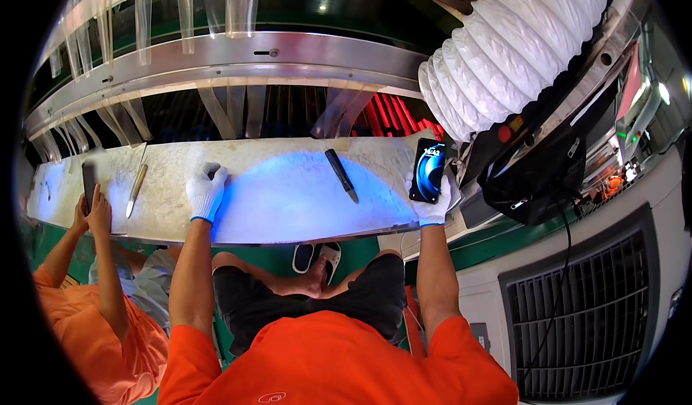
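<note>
My left hand (207, 190), in a white glove with a blue cuff, rests on the pale worktop (288, 207) with its fingers curled in; no object shows in it. At the right end of the worktop, my right hand (435, 209), gloved the same way, is closed round a smartphone (428, 171). The phone stands tilted up with its screen lit, showing a blue curved picture. Between my hands lies a slim black tool (341, 175) like a closed utility knife, slanting toward me. Left of my left hand is a knife (137, 190) with a tan handle.
A person in orange at the left holds a dark phone (89, 185) over the worktop. Clear plastic strips (216, 109) hang from a metal machine frame (303, 52) behind it. A white ribbed duct (497, 59), a black bag (533, 181) and a vented unit (584, 311) stand right.
</note>
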### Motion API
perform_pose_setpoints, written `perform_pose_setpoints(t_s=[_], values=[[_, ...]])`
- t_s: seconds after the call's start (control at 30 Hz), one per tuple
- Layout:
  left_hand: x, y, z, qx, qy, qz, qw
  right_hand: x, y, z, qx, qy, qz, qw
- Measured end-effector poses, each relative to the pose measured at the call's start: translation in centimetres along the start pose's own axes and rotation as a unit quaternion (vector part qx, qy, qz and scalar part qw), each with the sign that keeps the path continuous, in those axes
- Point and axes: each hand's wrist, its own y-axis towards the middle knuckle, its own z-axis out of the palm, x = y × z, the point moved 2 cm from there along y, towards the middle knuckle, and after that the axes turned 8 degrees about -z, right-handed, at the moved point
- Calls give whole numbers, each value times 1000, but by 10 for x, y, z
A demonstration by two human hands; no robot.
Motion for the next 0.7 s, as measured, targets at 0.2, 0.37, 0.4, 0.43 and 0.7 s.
perform_pose_setpoints(t_s=[0.2, 0.37, 0.4, 0.43, 0.7], values=[[2, 1, 2, 1, 2, -4, 1000, -1, -2, 4, 8, 6, -1, 1000], [3, 2, 2, 9, 4, -7, 1000, 0, -3, 5, 15, 5, 8, 1000], [3, 2, 2, 9, 7, -7, 1000, 1, -2, 5, 19, 5, 11, 1000], [2, 1, 1, 9, 10, -8, 1000, 0, -2, 7, 22, 6, 15, 1000], [6, 4, 1, 11, 14, -11, 1000, -2, 1, 4, -16, 28, 8, 999]])
